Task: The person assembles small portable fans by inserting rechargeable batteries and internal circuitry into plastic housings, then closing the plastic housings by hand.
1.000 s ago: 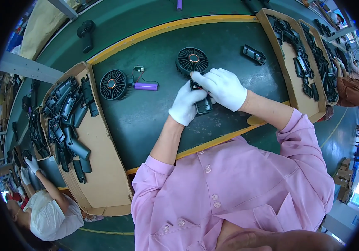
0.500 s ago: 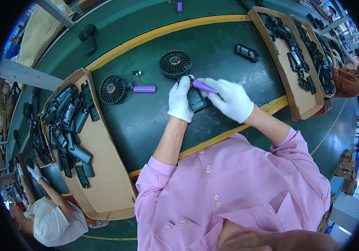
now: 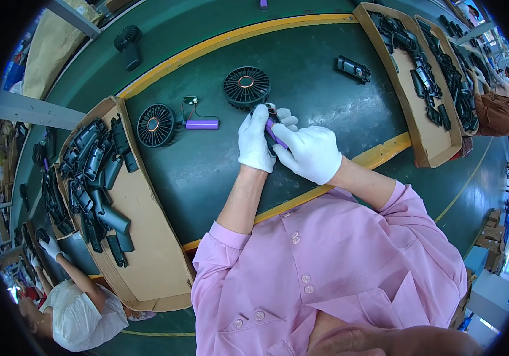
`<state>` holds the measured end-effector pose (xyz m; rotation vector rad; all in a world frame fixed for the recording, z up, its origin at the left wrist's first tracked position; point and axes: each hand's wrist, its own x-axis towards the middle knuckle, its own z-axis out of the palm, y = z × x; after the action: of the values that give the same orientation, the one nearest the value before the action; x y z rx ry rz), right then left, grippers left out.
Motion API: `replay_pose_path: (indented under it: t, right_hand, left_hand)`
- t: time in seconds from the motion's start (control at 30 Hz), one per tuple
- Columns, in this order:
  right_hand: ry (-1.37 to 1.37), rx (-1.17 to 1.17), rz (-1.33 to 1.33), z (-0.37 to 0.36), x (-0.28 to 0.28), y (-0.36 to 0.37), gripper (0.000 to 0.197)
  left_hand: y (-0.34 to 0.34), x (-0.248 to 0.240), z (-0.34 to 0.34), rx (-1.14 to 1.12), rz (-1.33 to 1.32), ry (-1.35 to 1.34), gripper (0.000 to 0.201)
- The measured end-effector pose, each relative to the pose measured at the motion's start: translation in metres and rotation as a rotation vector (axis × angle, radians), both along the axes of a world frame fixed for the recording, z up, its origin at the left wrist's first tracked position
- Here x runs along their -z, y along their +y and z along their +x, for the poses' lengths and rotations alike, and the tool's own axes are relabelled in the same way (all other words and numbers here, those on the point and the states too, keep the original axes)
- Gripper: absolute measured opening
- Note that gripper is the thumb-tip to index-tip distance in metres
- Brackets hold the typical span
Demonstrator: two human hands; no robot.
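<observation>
In front of me my left hand [image 3: 255, 141], in a white glove, is closed around a dark green handle shell [image 3: 273, 113], mostly hidden by my fingers. My right hand [image 3: 312, 153], also gloved, has thumb and fingers on a purple cylindrical battery [image 3: 276, 139] that lies along the shell. How deep it sits inside, I cannot tell. A round black fan head [image 3: 246, 88] with a copper-coloured ring is just beyond my left fingertips; whether it joins the shell is hidden. To the left lie another fan head [image 3: 156, 124] and a purple battery [image 3: 202, 124] wired to a small circuit board [image 3: 190, 99].
A cardboard tray [image 3: 153, 249] of dark handle parts stands at left, another tray [image 3: 438, 145] at right. One loose shell [image 3: 353, 69] lies near the right tray. Yellow strips [image 3: 236, 41] edge the green table. A co-worker [image 3: 85, 314] sits at lower left, another person [image 3: 498, 113] far right.
My right hand has moved left and closer to my left hand, bringing the battery from above the shell down against it. The shell has turned and is now mostly covered by my hands.
</observation>
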<state>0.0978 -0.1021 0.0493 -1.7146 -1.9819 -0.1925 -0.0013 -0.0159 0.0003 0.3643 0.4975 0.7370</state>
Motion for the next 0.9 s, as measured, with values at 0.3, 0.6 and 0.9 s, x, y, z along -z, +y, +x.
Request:
replay_pose_path:
  t: [0.3,0.6,0.9]
  right_hand:
    - [-0.066,-0.07,-0.234,0.009,-0.004,0.003,0.05]
    - [-0.332,-0.205,-0.495,0.02,-0.045,0.025,0.034]
    - [-0.442,-0.322,-0.786,0.011,-0.065,0.058,0.029]
  left_hand:
    - [-0.002,-0.009,0.004,-0.047,0.069,0.232,0.021]
    - [-0.004,-0.007,0.009,-0.073,0.097,0.303,0.019]
    - [-0.001,-0.003,0.008,-0.14,0.079,0.393,0.02]
